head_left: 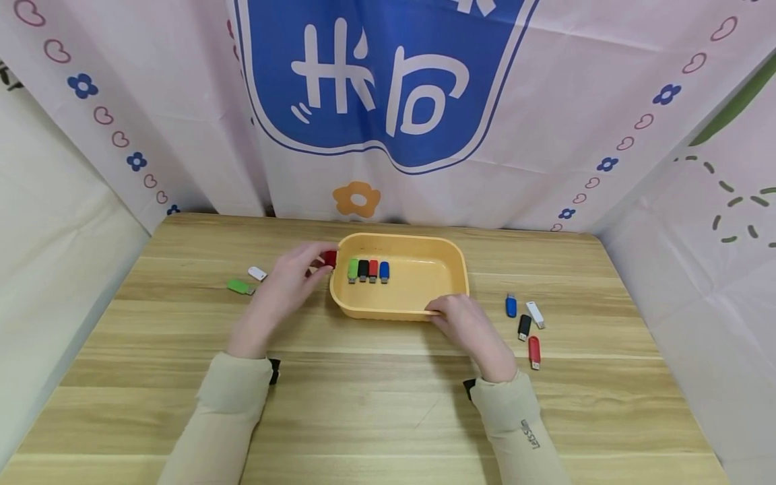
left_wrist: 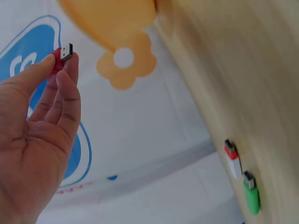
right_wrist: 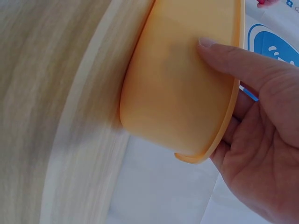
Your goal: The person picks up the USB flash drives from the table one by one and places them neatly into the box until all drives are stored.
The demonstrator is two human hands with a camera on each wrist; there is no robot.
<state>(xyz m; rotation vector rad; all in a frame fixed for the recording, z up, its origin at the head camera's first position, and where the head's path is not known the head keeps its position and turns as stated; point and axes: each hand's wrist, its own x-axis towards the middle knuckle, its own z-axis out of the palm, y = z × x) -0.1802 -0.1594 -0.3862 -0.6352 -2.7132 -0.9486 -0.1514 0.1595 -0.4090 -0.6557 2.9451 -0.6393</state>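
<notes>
My left hand (head_left: 285, 283) pinches a red USB flash drive (head_left: 330, 259) between thumb and fingers at the left rim of a yellow tray (head_left: 424, 279). In the left wrist view the drive's metal plug (left_wrist: 67, 52) points away from the fingertips. Inside the tray, a green drive (head_left: 353, 271), a black drive (head_left: 363, 271), a red drive (head_left: 372, 271) and a blue drive (head_left: 384, 272) stand in a row toward the left. My right hand (head_left: 469, 330) grips the tray's near right rim, its thumb on the outer wall in the right wrist view, its other fingers partly hidden behind the rim.
Left of the tray lie a white drive (head_left: 257, 273) and a green drive (head_left: 240, 287). On the right are a blue drive (head_left: 511, 306), a white drive (head_left: 536, 314), a black drive (head_left: 524, 327) and a red drive (head_left: 534, 352). A printed curtain (head_left: 515, 188) hangs behind the wooden table (head_left: 364, 417).
</notes>
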